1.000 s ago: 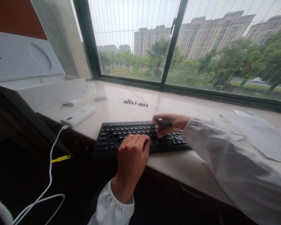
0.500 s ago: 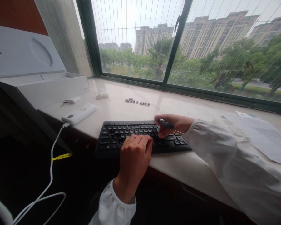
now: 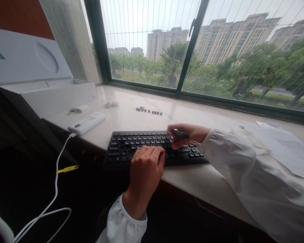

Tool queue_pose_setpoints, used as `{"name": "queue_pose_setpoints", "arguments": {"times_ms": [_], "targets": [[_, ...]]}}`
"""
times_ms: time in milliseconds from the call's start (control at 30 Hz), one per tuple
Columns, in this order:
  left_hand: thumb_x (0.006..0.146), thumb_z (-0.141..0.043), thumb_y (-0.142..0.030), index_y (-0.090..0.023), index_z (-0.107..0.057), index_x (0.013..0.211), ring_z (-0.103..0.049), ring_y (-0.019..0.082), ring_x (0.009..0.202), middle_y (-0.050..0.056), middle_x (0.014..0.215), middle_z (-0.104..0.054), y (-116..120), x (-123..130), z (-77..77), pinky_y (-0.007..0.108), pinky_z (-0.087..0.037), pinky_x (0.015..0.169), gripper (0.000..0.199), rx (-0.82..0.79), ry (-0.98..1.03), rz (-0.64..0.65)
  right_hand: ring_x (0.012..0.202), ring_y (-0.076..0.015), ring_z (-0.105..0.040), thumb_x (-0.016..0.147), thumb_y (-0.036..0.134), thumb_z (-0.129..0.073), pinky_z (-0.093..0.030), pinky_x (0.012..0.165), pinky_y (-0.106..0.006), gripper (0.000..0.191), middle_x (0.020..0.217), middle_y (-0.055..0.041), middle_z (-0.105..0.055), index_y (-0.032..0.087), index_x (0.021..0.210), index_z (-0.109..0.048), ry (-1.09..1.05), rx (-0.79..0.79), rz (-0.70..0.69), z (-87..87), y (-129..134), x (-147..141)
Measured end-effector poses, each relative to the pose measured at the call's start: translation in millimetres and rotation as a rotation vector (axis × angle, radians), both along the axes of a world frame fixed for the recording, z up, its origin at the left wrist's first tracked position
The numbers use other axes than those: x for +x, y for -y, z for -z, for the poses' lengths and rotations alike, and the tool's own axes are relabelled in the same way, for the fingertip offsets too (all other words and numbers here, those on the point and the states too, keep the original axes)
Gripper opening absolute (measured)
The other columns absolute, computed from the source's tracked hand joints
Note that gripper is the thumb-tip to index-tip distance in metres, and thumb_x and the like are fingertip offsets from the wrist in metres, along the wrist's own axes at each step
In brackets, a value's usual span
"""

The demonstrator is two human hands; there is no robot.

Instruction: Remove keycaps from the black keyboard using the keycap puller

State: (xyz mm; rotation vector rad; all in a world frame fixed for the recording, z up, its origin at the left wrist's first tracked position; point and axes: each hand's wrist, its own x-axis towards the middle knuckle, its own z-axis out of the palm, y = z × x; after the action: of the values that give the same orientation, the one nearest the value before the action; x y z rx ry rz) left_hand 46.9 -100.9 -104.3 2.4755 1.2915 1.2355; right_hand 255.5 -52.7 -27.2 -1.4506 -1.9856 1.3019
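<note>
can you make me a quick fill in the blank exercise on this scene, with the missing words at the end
The left hand and the right hand, which holds a dark tool, are both at a black ____.
The colour of the tag on the white cable is ____.
The open box is on the ____ side of the picture.
The buildings are seen through the ____.

Missing words: keyboard; yellow; left; window.

Sill (image 3: 192, 179) holds kbd (image 3: 142, 137), pwr bank (image 3: 87, 123), box (image 3: 63, 98), sm pcs (image 3: 149, 110), papers (image 3: 288, 148).
</note>
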Motion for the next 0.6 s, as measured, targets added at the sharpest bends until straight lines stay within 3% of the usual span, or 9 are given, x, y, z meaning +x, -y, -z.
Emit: {"name": "queue_pose_setpoints", "arguments": {"times_ms": [300,600], "targets": [[0.092,-0.056,-0.024,-0.025,-0.065,0.092,-0.060,0.020,0.084,0.000,0.086,-0.070,-1.6,0.3,0.4,0.035,-0.041,0.078,0.009,-0.001,0.001,0.005,0.062,-0.0156,-0.066,0.057,0.023,-0.080,-0.052,0.058,-0.027,0.043,0.068,0.0026,-0.069,0.021,0.082,-0.046,-0.012,-0.033,-0.006,2.2,-0.8,2.5],[0.092,-0.057,-0.024,-0.025,-0.065,0.091,-0.059,0.018,0.086,-0.002,0.086,-0.069,0.2,-0.4,1.0,0.034,-0.041,0.079,0.009,-0.007,-0.002,-0.004,0.069,-0.0165,-0.068,0.059,0.027,-0.080,-0.053,0.066,-0.029,0.049,0.071,0.0040,-0.068,0.022,0.088,-0.041,0.047,-0.079,-0.037,1.4,-4.0,5.3]]}}
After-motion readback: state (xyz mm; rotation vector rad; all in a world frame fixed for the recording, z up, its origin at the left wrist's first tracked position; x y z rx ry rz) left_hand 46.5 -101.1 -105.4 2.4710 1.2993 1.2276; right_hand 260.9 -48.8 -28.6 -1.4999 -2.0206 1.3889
